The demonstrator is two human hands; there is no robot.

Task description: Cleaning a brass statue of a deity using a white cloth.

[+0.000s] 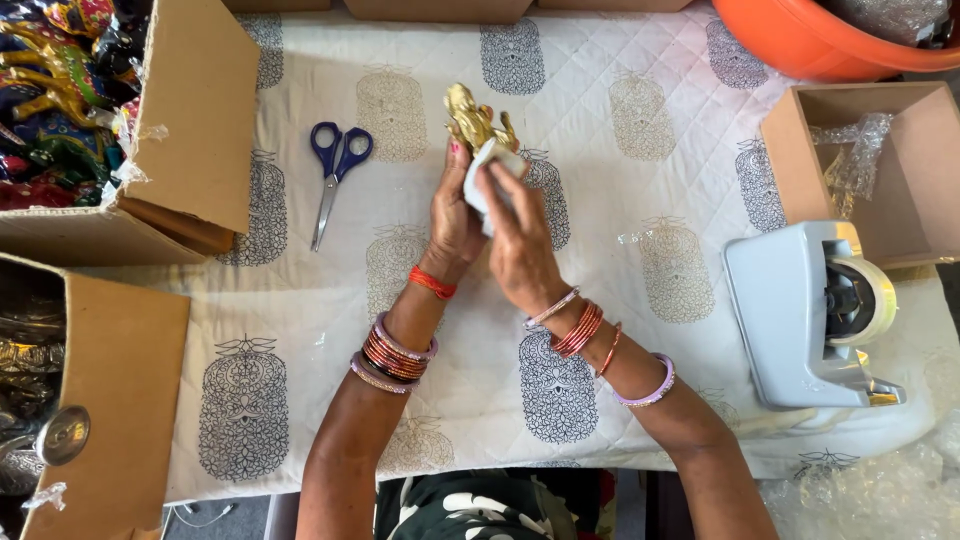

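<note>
Figurine (474, 118): gold, upright, poking above my fingers.
Left hand (455, 215): closed around its base.
Right hand (520, 245): pressing white cloth (497, 160) against it.

Stacked wrist bangles (red, pink), patterned dress

brown carton (190, 110) upper left | brown carton (115, 390) lower left | small open brown box (915, 170) right
</note>
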